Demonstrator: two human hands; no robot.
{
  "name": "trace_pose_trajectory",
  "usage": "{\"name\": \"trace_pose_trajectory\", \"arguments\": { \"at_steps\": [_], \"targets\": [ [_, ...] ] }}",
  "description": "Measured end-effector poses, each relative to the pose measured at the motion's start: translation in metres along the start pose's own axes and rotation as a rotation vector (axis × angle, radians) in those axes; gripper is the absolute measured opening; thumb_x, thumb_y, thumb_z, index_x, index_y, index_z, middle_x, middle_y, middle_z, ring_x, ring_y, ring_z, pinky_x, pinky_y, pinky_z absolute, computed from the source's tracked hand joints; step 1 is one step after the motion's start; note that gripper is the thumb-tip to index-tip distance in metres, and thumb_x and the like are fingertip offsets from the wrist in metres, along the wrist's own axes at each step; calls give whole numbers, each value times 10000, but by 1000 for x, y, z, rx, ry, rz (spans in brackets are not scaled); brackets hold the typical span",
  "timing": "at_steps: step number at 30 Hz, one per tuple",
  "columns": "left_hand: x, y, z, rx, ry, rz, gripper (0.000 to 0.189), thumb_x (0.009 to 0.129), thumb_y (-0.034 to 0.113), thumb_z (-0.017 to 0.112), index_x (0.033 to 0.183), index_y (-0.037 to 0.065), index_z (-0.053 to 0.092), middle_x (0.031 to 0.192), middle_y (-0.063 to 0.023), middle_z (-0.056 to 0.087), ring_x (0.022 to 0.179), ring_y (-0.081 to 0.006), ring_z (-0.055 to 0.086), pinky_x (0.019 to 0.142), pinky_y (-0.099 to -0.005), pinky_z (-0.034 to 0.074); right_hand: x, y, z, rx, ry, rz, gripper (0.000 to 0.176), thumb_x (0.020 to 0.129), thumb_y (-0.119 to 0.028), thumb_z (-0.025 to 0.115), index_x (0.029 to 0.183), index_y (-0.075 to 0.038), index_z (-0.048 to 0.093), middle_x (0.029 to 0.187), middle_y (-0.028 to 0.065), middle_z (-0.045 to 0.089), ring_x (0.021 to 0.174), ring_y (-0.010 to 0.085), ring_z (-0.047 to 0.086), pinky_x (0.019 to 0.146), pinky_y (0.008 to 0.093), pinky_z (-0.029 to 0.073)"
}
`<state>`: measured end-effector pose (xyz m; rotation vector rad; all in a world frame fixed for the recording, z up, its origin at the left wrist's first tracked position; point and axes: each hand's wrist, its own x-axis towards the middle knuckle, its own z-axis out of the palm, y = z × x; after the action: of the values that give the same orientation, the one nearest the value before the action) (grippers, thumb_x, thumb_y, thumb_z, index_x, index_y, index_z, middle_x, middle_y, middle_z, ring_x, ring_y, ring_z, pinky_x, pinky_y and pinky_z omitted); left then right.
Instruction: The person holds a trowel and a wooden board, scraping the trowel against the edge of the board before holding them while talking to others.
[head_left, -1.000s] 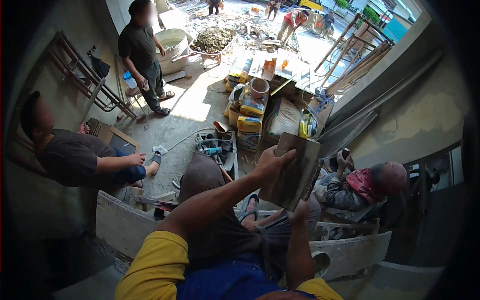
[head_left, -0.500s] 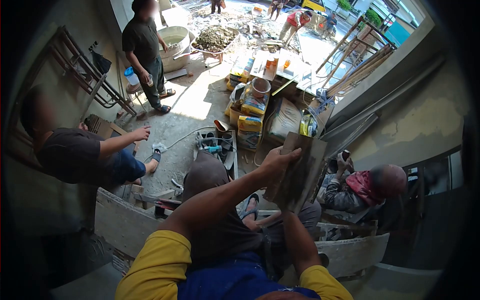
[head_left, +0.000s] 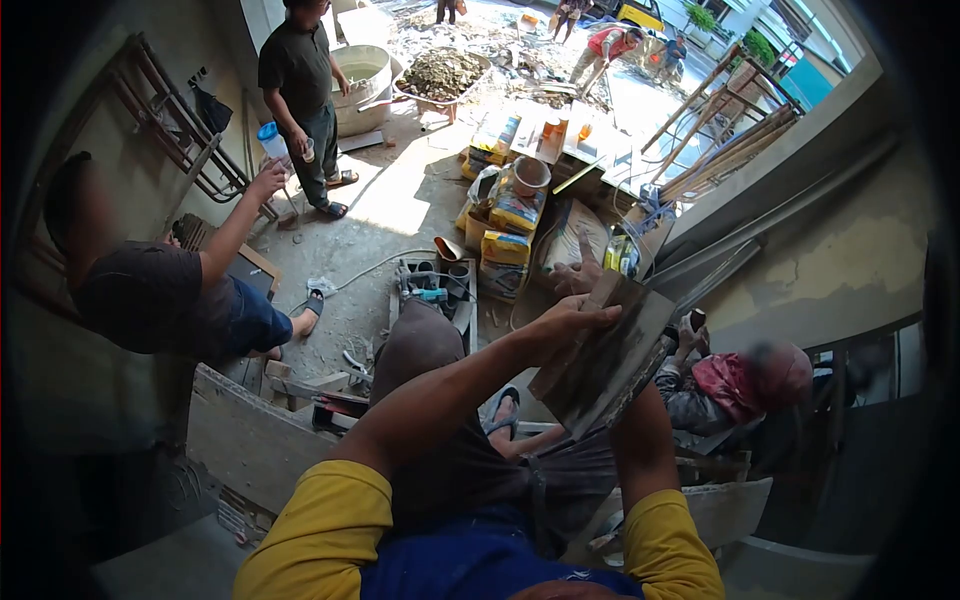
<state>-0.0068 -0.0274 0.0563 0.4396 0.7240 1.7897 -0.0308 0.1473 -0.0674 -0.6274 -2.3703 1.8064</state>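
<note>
At near centre, above a dusty floor (head_left: 390, 205), the left hand (head_left: 575, 325) has thumb and fingers clamped on one flat, rectangular, dark-smeared board (head_left: 608, 350), held tilted. The right hand (head_left: 578, 272) shows past its far edge, fingers apart; whether it touches the board cannot be told. Beyond, one round bucket (head_left: 531, 176) tops bulging sacks (head_left: 505, 248). Farther stand one wheelbarrow (head_left: 443, 100) of jagged rubble (head_left: 443, 74) and one round tub (head_left: 363, 118). Three people flank the scene: two left (head_left: 150, 295), one right (head_left: 780, 375).
</note>
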Motion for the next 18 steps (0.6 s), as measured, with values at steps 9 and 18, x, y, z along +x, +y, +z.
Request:
{"name": "trace_pose_trajectory", "arguments": {
  "at_steps": [9,18],
  "targets": [
    [4,-2,1,-1,31,16,477,828,380,648,1100,12,511,974,-55,583,861,-115,577,764,-270,456,-108,123,29,-218,-302,137,455,894,-288,560,1247,-10,492,977,92,617,846,155,581,774,327,467],
    [4,-8,12,20,122,14,467,829,383,648,1090,19,517,935,-48,599,818,-112,590,756,-269,469,-218,102,57,-276,-596,163,486,864,-270,599,1238,18,486,1054,186,608,916,232,600,777,335,480]
  ]
}}
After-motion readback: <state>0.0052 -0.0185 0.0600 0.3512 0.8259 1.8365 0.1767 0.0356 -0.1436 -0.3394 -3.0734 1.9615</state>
